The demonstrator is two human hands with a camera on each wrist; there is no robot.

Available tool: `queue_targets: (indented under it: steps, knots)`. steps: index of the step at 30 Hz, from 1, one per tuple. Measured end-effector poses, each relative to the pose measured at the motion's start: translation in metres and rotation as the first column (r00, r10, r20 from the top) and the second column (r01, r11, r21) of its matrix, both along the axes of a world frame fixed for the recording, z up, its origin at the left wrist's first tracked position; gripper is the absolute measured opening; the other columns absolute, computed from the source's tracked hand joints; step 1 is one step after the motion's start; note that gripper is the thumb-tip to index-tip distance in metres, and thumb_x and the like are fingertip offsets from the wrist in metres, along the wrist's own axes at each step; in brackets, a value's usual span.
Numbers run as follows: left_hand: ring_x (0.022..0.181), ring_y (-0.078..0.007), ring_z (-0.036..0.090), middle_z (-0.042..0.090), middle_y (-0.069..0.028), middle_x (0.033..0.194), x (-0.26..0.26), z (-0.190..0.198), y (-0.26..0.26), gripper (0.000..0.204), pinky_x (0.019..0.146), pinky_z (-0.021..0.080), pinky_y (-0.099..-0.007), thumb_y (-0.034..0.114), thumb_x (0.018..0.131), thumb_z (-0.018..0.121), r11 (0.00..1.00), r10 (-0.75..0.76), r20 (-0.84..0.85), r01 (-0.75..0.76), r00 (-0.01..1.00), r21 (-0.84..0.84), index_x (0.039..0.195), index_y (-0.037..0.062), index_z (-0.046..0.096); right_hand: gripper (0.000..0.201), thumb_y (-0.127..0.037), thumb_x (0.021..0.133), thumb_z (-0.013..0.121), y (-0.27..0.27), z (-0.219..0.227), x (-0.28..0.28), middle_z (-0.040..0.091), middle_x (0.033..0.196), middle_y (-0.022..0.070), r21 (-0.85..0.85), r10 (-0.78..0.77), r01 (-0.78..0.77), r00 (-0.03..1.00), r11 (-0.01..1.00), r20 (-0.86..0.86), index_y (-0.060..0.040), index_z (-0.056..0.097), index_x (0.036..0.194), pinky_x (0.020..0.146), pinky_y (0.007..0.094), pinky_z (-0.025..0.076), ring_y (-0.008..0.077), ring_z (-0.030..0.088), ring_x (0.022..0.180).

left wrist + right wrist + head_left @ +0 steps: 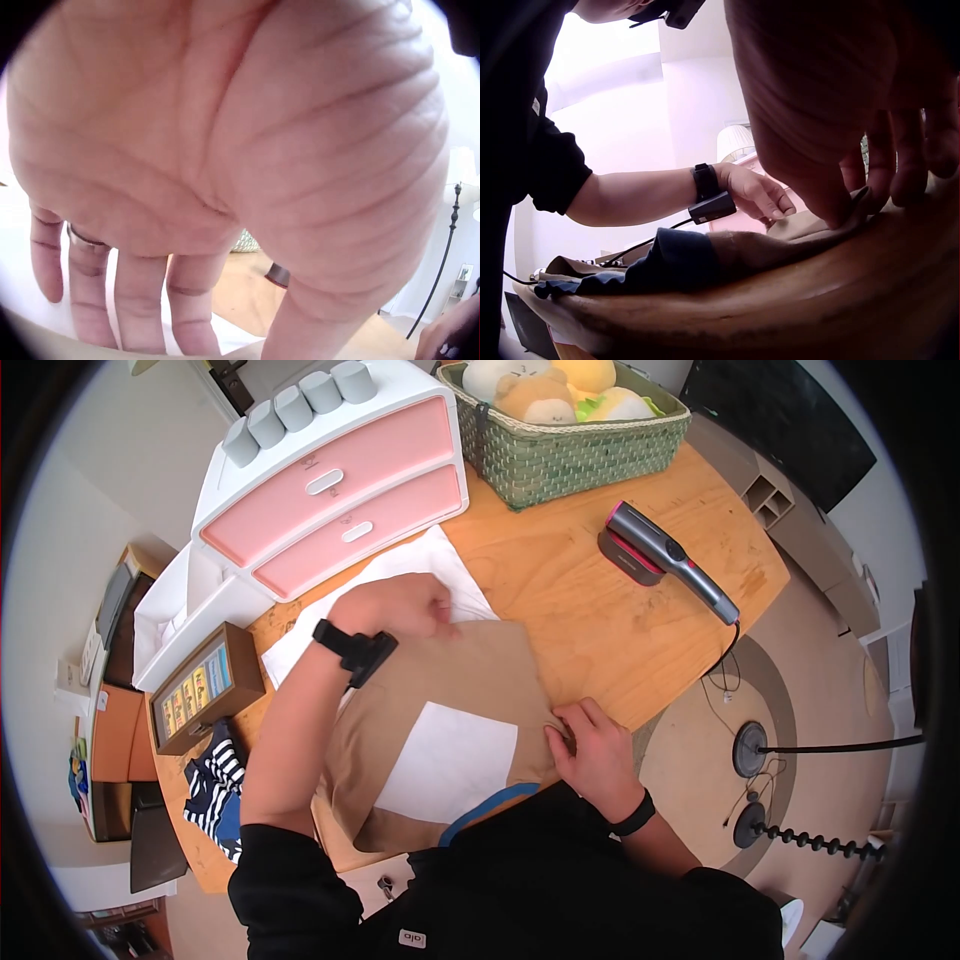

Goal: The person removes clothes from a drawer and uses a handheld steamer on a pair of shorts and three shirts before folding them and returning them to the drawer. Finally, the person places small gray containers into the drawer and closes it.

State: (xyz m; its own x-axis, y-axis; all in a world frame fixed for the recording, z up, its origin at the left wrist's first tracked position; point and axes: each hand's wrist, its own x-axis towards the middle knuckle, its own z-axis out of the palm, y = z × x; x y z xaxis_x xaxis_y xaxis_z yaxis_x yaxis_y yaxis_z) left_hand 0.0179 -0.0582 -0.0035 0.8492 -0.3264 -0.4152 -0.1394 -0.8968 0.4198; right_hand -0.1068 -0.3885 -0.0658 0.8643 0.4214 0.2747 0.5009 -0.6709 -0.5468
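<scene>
A brown garment (470, 665) with a white square panel (450, 760) and a blue edge lies on the wooden table in front of the person. Part of a white cloth (465, 575) shows from under its far side. The left hand (400, 605) is over the garment's far edge, its fingertips down at the fabric. In the left wrist view the fingers (142, 300) of this hand reach down fairly straight, thumb apart from them. At the garment's right edge, the right hand (595, 755) pinches the fabric between thumb and fingers, also seen in the right wrist view.
A grey and pink handheld appliance (675, 560) with a cord lies at the right. Behind stand a pink drawer unit (330, 490) and a green basket (580, 460) of plush toys. At the left are a brown box (205, 690) and striped clothing (215, 785).
</scene>
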Motion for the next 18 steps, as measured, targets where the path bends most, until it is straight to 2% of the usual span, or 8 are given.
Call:
queue_targets:
  steps: [1,4,5,8,12,13,16,18]
  knots:
    - [0.072,-0.0248,0.067,0.071,-0.0102,0.076,-0.010,0.004,0.005,0.035,0.070,0.053,-0.0387,0.038,0.086,0.082,1.000,0.013,0.062,-0.013,0.998,-0.004,0.085,0.0031,0.075,0.020,-0.014,0.088,0.076,0.000,0.000,0.000,0.065,0.096,0.0096,-0.002,0.002,-0.002,1.000,1.000,-0.001,-0.0062,0.069,0.106,0.063,0.0426,0.057,0.0329,0.070,0.075]
    - [0.067,-0.0239,0.061,0.067,-0.0093,0.069,-0.010,0.008,0.025,0.038,0.067,0.050,-0.0407,0.037,0.087,0.081,0.986,0.007,-0.030,-0.002,1.000,0.169,0.078,0.0020,0.070,0.021,-0.013,0.088,0.074,-0.001,0.000,0.002,0.065,0.097,0.0105,-0.004,0.019,-0.019,1.000,1.000,-0.006,-0.0055,0.068,0.107,0.064,0.0431,0.058,0.0336,0.070,0.075]
    - [0.063,-0.0182,0.056,0.061,-0.0046,0.063,-0.014,0.010,0.032,0.044,0.063,0.045,-0.0409,0.036,0.090,0.079,0.994,0.067,-0.044,-0.062,0.997,0.095,0.070,0.0018,0.061,0.021,-0.012,0.088,0.074,-0.001,0.000,0.002,0.064,0.097,0.0108,-0.004,0.026,-0.026,1.000,1.000,-0.006,-0.0053,0.068,0.107,0.065,0.0433,0.058,0.0339,0.070,0.076]
    - [0.065,-0.0131,0.055,0.061,-0.0010,0.064,-0.018,0.025,0.052,0.043,0.062,0.044,-0.0378,0.037,0.093,0.077,0.966,0.216,-0.192,-0.238,0.957,-0.102,0.070,0.0032,0.062,0.023,-0.011,0.086,0.073,-0.001,0.001,0.002,0.064,0.098,0.0110,-0.008,0.030,-0.030,0.999,1.000,-0.022,-0.0054,0.068,0.108,0.065,0.0435,0.058,0.0344,0.070,0.076]
    - [0.066,-0.0102,0.052,0.061,0.0027,0.066,-0.041,0.006,0.081,0.034,0.064,0.043,-0.0304,0.036,0.095,0.076,0.965,0.230,-0.169,-0.248,0.958,-0.089,0.079,0.0058,0.073,0.025,-0.009,0.084,0.071,-0.002,0.000,0.002,0.063,0.098,0.0113,-0.019,0.035,-0.036,0.999,0.999,-0.020,-0.0052,0.068,0.109,0.066,0.0438,0.058,0.0349,0.070,0.077]
    - [0.066,-0.0090,0.050,0.059,0.0038,0.067,-0.047,0.013,0.079,0.032,0.065,0.042,-0.0294,0.034,0.094,0.078,0.965,0.258,-0.220,-0.241,0.941,0.105,0.081,0.0049,0.073,0.026,-0.009,0.084,0.071,-0.002,0.001,0.001,0.063,0.098,0.0114,-0.018,0.034,-0.034,0.999,0.999,-0.020,-0.0052,0.068,0.109,0.066,0.0439,0.058,0.0349,0.070,0.077]
    - [0.067,-0.0089,0.052,0.060,0.0032,0.069,-0.060,0.006,0.103,0.028,0.065,0.043,-0.0296,0.031,0.093,0.080,0.976,0.216,-0.259,-0.219,0.942,0.019,0.084,0.0049,0.074,0.025,-0.008,0.083,0.071,0.000,0.002,0.001,0.063,0.098,0.0113,-0.022,0.030,-0.030,1.000,0.999,-0.008,-0.0055,0.067,0.108,0.066,0.0440,0.058,0.0347,0.070,0.077]
    - [0.066,-0.0073,0.051,0.060,0.0050,0.069,-0.069,0.004,0.114,0.025,0.063,0.042,-0.0274,0.028,0.093,0.080,0.946,0.289,-0.247,-0.315,0.925,-0.073,0.083,0.0055,0.074,0.024,-0.008,0.083,0.071,0.000,0.002,0.000,0.063,0.097,0.0110,-0.035,0.026,-0.025,1.000,0.999,0.002,-0.0055,0.067,0.107,0.066,0.0438,0.058,0.0344,0.070,0.077]
